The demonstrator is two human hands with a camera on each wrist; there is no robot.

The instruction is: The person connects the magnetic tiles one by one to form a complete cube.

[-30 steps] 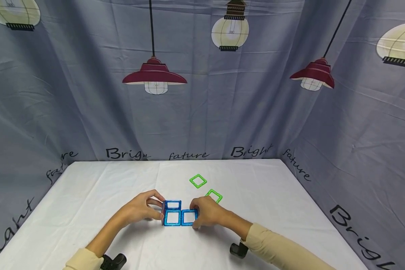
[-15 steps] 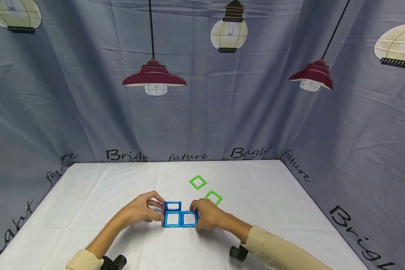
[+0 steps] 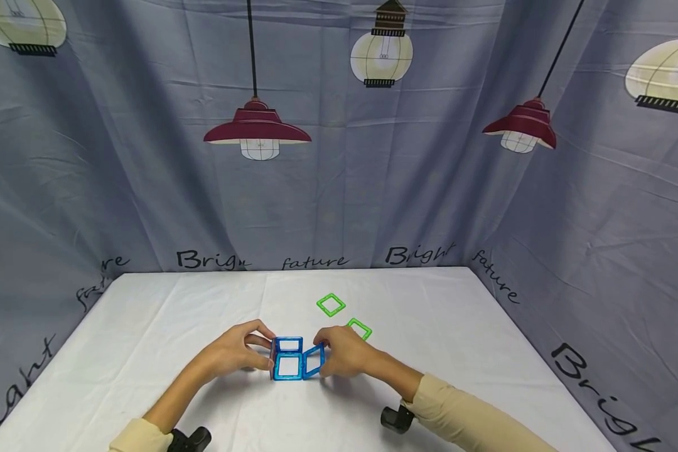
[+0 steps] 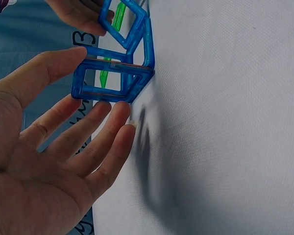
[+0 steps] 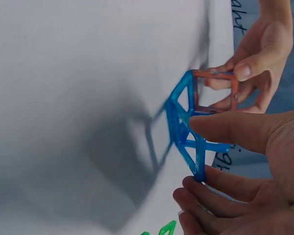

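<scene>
Several square magnetic tiles are joined at the centre of the table. One blue tile [image 3: 289, 378] lies flat, with a second blue tile [image 3: 289, 339] standing at its far edge. My left hand [image 3: 234, 349] holds the upright left side tile [image 4: 77, 81] between thumb and fingertips; it looks blue from outside and orange-red from inside in the right wrist view. On the right, my right hand [image 3: 346, 355] pinches a blue tile [image 5: 201, 159] by its outer edges. That tile is tilted up, its inner edge against the flat one.
Two green square tiles, a farther one [image 3: 331, 314] and a nearer one [image 3: 367, 335], lie behind my right hand, which partly covers the nearer. A white cloth covers the table [image 3: 169, 314]. A grey printed curtain [image 3: 328, 188] hangs around the back and sides.
The right-hand blue tile was lying flat beside the middle one; now its outer edge is raised and it leans up toward the left. The left hand stays in place.
</scene>
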